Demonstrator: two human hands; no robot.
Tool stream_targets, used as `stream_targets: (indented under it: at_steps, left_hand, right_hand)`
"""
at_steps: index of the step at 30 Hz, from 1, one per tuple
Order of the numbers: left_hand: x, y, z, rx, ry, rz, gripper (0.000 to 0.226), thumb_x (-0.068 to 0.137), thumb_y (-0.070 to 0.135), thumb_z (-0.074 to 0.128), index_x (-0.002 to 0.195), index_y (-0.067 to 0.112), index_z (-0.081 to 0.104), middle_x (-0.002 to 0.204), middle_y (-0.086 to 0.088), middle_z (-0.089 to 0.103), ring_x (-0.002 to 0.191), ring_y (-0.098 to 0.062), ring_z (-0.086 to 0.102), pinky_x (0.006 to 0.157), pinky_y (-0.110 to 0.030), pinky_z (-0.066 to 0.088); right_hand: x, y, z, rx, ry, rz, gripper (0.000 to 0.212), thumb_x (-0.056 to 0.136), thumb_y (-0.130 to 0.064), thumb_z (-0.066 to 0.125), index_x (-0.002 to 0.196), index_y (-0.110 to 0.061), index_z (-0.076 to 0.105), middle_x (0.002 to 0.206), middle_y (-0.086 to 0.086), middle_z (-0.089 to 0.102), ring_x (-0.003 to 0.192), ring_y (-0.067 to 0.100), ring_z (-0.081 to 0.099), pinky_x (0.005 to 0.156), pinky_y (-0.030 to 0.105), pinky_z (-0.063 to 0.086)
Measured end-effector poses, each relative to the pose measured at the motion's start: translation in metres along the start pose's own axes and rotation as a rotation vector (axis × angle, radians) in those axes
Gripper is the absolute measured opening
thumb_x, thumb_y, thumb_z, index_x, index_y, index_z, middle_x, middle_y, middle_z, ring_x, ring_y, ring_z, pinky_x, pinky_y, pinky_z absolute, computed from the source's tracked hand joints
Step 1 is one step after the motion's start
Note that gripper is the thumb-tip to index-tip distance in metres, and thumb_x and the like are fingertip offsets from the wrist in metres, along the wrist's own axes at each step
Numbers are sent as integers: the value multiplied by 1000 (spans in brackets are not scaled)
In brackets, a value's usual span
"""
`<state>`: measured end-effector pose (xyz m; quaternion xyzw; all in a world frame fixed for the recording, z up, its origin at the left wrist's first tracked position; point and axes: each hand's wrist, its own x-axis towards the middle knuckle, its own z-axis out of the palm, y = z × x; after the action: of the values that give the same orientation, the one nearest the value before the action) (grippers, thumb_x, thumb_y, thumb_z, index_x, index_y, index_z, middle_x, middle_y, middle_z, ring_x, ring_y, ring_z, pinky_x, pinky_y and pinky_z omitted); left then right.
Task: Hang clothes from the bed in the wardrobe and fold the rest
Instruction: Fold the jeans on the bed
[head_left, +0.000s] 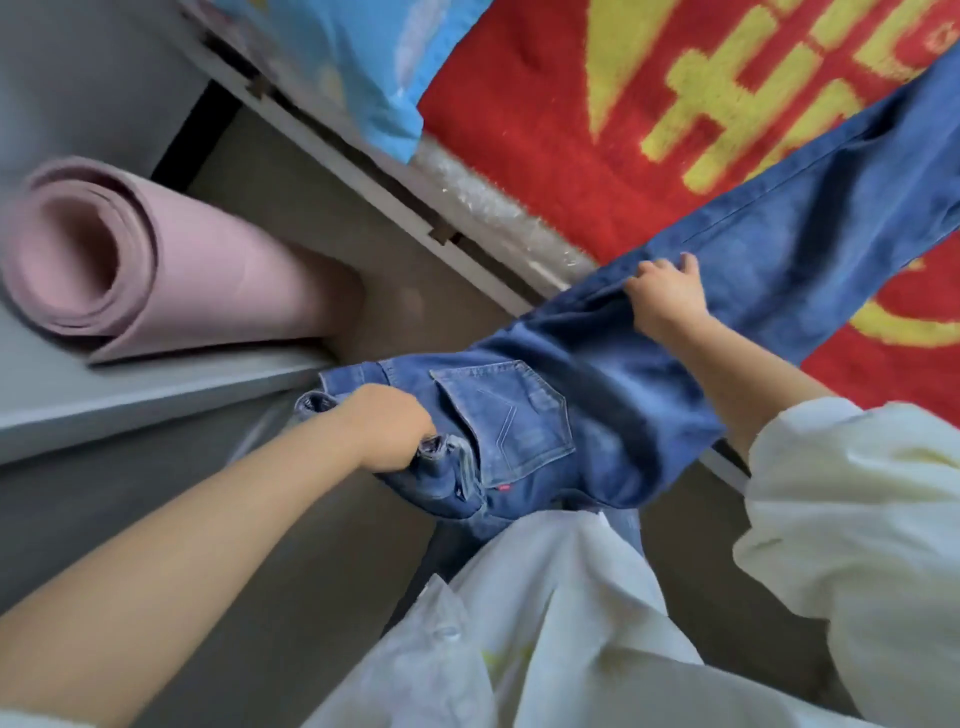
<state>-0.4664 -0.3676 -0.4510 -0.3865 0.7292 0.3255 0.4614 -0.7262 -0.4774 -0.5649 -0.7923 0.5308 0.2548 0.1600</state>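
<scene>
A pair of blue jeans (613, 384) stretches from in front of my body up to the right across the bed. My left hand (389, 431) grips the bunched waistband, with the back pocket facing up beside it. Farther up, my right hand (667, 299) grips a fold of the thigh part, fingers curled into the denim. The legs run on over the red blanket with yellow characters (545, 130) and out of frame at the upper right.
A rolled pink mat (156, 275) lies on a grey ledge (104, 405) at the left. A light blue cloth (353, 57) sits at the head of the bed. The bed's pale frame edge (374, 197) runs diagonally. Brown floor shows between bed and ledge.
</scene>
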Motion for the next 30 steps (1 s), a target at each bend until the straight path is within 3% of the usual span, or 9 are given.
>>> stream_targets:
  at_steps: [5, 9, 13, 15, 17, 19, 22, 25, 30]
  left_hand:
    - [-26, -17, 68, -14, 198, 30, 20, 83, 8, 46, 84, 26, 54, 96, -3, 64, 91, -25, 58, 53, -26, 27]
    - [-33, -21, 101, -44, 245, 38, 29, 87, 9, 43, 107, 22, 59, 107, -1, 61, 104, -23, 54, 79, -30, 40]
    - [-30, -25, 106, -102, 329, 33, 25, 87, 11, 44, 103, 21, 60, 105, 1, 61, 103, -24, 55, 77, -30, 39]
    - [-32, -30, 103, -138, 476, 64, 21, 81, 7, 48, 91, 19, 63, 93, 0, 65, 91, -25, 59, 70, -31, 42]
    - [-34, -36, 97, -144, 757, 171, 15, 56, 4, 55, 61, 15, 62, 59, 0, 62, 56, -24, 62, 48, -28, 43]
    - [-42, -40, 84, -176, 874, 228, 10, 37, 8, 52, 43, 15, 51, 39, 1, 50, 34, -21, 51, 36, -19, 33]
    - [-55, -41, 49, -196, 953, 254, 10, 37, 6, 52, 43, 12, 47, 39, -2, 47, 33, -21, 48, 39, -18, 28]
    - [-60, -40, 2, -214, 1141, 304, 9, 54, 6, 41, 48, 9, 46, 43, -7, 49, 36, -25, 49, 40, -23, 38]
    - [-63, -3, -105, -32, 1218, 364, 9, 45, 1, 41, 45, 9, 44, 40, -7, 47, 35, -25, 47, 45, -17, 25]
  right_hand:
    - [12, -40, -37, 24, 253, 204, 33, 83, 5, 42, 112, 5, 58, 116, 27, 48, 121, 37, 35, 110, 56, 4]
    - [22, -67, -36, 2, -4, 261, 50, 92, -5, 41, 141, -7, 32, 147, 19, 24, 140, 31, 14, 112, 54, 6]
    - [3, -96, -5, 112, -97, 203, 69, 89, -4, 41, 148, -13, 8, 156, 12, -7, 143, 29, -5, 113, 48, 10]
    - [-19, -107, 8, 204, -89, 132, 68, 88, -1, 42, 148, -12, 11, 155, 14, -5, 143, 31, -1, 114, 48, 13]
    - [-46, -112, 22, 285, -115, 27, 60, 91, -3, 42, 146, -9, 20, 155, 16, 5, 142, 33, 9, 112, 49, 20]
    - [-75, -110, 32, 302, -214, 10, 53, 96, -11, 40, 146, -9, 21, 154, 10, 15, 141, 28, 15, 110, 44, 24]
    - [-115, -97, 41, 443, -238, 87, 51, 98, -16, 39, 145, -9, 21, 153, 9, 20, 141, 24, 19, 111, 36, 20]
    - [-138, -76, 34, 587, -272, 158, 46, 96, -7, 39, 142, -9, 32, 153, 10, 20, 141, 22, 21, 111, 24, 14]
    - [-177, -36, 19, 836, -358, 288, 46, 91, -1, 38, 135, -11, 46, 145, 9, 39, 131, 20, 39, 94, 17, 29]
